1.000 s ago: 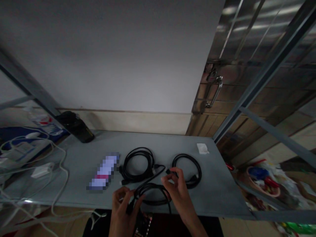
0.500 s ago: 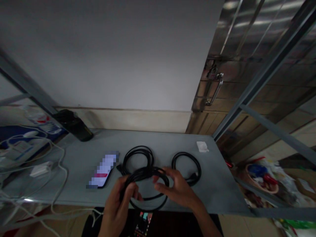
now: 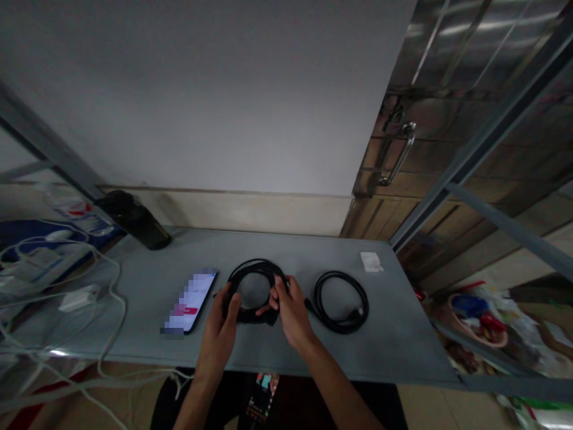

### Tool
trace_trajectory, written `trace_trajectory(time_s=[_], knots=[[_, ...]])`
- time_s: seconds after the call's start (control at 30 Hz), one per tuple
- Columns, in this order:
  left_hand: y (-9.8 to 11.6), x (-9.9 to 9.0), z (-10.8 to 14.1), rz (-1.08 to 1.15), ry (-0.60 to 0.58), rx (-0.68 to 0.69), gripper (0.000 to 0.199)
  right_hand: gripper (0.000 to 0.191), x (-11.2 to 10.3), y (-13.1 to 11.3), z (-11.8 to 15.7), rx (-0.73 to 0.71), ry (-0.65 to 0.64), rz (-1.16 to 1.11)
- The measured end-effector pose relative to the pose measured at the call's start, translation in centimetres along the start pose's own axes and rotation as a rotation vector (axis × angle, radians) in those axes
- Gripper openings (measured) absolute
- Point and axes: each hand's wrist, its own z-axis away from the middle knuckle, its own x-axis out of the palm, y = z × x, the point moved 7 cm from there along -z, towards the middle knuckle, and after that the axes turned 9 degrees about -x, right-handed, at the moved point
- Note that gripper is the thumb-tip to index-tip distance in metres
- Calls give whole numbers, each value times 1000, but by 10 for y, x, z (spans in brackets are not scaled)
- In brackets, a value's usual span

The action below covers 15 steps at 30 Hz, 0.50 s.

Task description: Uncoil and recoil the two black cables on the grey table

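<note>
A coiled black cable (image 3: 252, 318) is held between both hands, low over the middle of the desk. My left hand (image 3: 222, 319) closes round the coil's left side, thumb on top. My right hand (image 3: 289, 307) grips its right side, fingers curled inward through the loop. A second black coil seen earlier in this spot overlaps with the held one, so I cannot tell the two apart. To the right of my right hand another black cable coil (image 3: 363, 292) lies on the desk, its plug resting inside the ring. A smartphone (image 3: 200, 304) with a lit screen lies left of my left hand.
On the grey desk (image 3: 403, 334) stand a dark bottle (image 3: 138, 221) at the back left and a crumpled white paper (image 3: 370, 261) at the back right. White cables (image 3: 117, 286) and a white adapter (image 3: 79, 297) crowd the left side. Grey metal posts (image 3: 430, 203) flank the desk.
Both hands have moved away from me with the coil, lowering it onto or just over the middle coil. My right hand's fingers have closed on the coil.
</note>
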Motion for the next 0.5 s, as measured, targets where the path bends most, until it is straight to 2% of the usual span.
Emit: trace_trajectory(time_s=[0.13,0.23,0.33,0.4,0.43,0.47,0.5], knots=[[1,-2,-23,-97,52,82,70,61,2,15,-21,-23,-2,157],[3,1,-27,-201,36,136,79,63,-2,14,-29,-90,-5,289],[4,-14,1,-254,143,174,83,72,-9,-1,-21,-221,0,438],[-3,-33,36,-222,178,117,76,71,-16,-14,5,-343,-14,575],[-12,-39,54,-196,102,16,66,66,-21,-19,25,-394,-35,642],[-25,-33,74,-213,-160,-119,58,58,-28,-19,50,-401,-49,664],[-32,-36,94,-228,-307,-190,50,47,-37,-16,77,-372,-60,656]])
